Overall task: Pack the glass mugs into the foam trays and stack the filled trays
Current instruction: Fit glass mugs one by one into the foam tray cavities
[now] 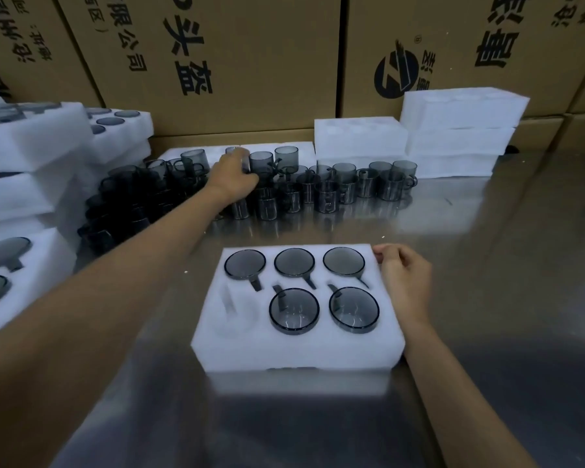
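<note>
Five smoked glass mugs (pixel 294 310) are seated in a foam tray (pixel 298 352) near the table's (pixel 487 298) front edge.
One tray corner is pinched by the right hand (pixel 404 275); a mug (pixel 240 158) among the back cluster is gripped by the left hand (pixel 233 179).

One head-worn camera looks forward and down, close over the steel table (pixel 487 298).

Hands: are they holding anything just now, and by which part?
The left hand grips a glass mug from the pile, around its body. The right hand holds the foam tray at its far right corner.
</note>
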{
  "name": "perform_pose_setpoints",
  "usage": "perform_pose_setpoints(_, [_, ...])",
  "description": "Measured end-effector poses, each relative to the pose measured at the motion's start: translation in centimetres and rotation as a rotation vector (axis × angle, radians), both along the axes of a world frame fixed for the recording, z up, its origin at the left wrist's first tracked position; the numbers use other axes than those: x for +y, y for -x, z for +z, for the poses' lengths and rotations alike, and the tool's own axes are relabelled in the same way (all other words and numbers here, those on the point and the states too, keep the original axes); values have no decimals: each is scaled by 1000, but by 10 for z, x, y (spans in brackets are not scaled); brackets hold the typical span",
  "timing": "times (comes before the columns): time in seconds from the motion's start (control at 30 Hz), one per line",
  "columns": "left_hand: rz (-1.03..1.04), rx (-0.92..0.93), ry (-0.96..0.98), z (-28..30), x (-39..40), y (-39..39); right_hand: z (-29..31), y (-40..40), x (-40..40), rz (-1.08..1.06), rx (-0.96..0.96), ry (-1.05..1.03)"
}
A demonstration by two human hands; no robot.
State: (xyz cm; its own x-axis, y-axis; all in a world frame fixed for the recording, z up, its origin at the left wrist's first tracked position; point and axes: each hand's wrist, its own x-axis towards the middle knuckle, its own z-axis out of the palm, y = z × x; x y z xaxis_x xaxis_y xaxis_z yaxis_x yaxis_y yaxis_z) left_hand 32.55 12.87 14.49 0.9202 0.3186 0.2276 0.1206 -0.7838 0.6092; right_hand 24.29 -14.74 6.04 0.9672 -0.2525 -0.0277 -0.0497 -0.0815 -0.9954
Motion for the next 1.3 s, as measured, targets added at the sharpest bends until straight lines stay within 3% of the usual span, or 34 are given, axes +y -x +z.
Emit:
perform_pose_setpoints(0.23, [114, 1, -187, -18, 9, -56, -8, -6, -1, -46, -25, 18])
perform_pose_setpoints(0.5, [76, -212, -106, -26, 14, -34, -8, -5, 0, -34, -41, 2])
perform_pose_setpoints(0.77, [-38, -442, 66, -12, -13, 59, -2, 1, -7, -27, -174, -14])
perform_pose_setpoints(0.93, [-73, -537, 327, -22, -47, 133, 32, 20, -4, 155, -428, 210])
perform_pose_setpoints(1.0, [-66, -518, 333, -26, -56, 155, 48, 35, 6, 268, -515, 262])
perform_pose_setpoints(1.13, [-27, -522, 286, -24, -68, 185, 60, 69, 41, 551, -496, 334])
perform_pose_setpoints(1.3, [67, -440, 339, -21, -59, 214, 62, 86, 71, 598, -567, 420])
